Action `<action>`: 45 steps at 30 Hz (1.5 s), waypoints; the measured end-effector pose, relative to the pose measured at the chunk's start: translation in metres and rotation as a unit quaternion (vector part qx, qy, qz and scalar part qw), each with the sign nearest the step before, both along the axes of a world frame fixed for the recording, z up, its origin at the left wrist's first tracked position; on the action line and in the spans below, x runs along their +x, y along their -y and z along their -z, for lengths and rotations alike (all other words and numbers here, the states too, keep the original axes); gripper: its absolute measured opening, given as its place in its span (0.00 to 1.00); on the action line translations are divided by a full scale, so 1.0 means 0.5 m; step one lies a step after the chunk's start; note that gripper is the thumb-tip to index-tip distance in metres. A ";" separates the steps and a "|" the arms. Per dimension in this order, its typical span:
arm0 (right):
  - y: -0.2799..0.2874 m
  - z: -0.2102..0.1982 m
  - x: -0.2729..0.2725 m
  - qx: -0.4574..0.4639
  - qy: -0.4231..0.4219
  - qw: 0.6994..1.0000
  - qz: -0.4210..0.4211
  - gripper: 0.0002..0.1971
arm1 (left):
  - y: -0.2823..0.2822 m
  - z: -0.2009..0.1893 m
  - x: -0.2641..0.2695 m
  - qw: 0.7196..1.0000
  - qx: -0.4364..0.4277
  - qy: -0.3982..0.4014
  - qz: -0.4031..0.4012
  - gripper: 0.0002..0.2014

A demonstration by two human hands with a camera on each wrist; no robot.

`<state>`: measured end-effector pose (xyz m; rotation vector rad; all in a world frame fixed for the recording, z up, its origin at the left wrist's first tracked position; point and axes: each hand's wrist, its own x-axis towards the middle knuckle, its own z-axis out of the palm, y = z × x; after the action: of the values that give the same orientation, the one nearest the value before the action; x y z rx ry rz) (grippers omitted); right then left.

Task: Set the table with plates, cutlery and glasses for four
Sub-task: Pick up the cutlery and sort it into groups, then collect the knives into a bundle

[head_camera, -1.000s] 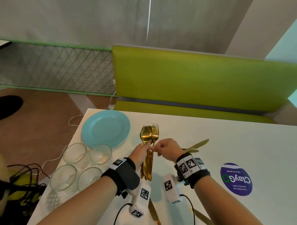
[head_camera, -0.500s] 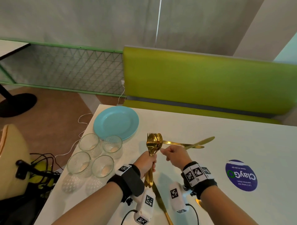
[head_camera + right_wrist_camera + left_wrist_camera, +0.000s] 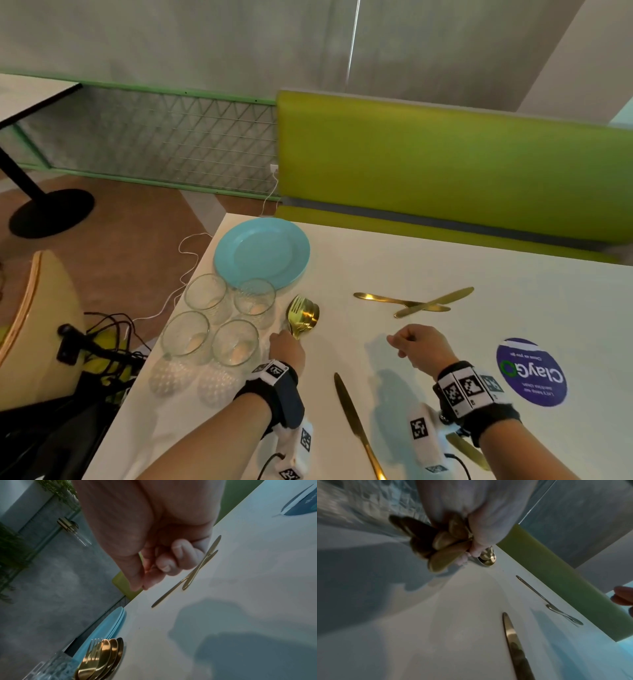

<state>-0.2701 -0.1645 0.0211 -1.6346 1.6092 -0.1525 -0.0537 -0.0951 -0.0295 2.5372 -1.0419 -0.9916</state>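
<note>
My left hand (image 3: 286, 349) grips the handles of a bundle of gold forks and spoons (image 3: 303, 317), heads pointing away, just right of several empty glasses (image 3: 219, 322). The left wrist view shows the handle ends (image 3: 440, 545) fanned out below my fist (image 3: 471, 513). My right hand (image 3: 411, 342) hovers over the white table (image 3: 445, 267), fingers curled, thumb against forefinger, holding nothing. Beyond it two gold knives (image 3: 414, 303) lie crossed. A third knife (image 3: 356, 425) lies between my wrists. A stack of light blue plates (image 3: 262, 253) sits at the far left corner.
Another gold piece (image 3: 469, 452) pokes out under my right wrist. A round purple sticker (image 3: 531, 371) lies on the table at right. A green bench (image 3: 445, 164) runs along the far edge. A yellow chair (image 3: 41, 325) and cables stand off the left edge.
My right hand has come away from the crossed knives and drawn back. My left hand has carried the fork and spoon bundle left and down, next to the glasses.
</note>
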 end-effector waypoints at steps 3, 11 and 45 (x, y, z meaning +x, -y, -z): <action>-0.002 0.005 0.000 0.006 -0.008 1.000 -0.003 0.11 | -0.002 0.005 0.000 0.999 0.018 0.043 -0.004 0.18; -0.009 0.006 0.003 0.016 -0.008 1.000 0.002 0.11 | -0.002 0.012 -0.001 0.983 0.034 0.169 0.068 0.16; -0.224 0.041 0.029 0.063 -0.200 0.973 -0.099 0.13 | -0.028 -0.086 -0.057 0.965 -0.080 0.126 0.218 0.21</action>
<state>-0.2558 -0.0527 0.0006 -1.7919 1.6910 0.3986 -0.0820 -0.0811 0.0138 2.3934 -1.7316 -0.6459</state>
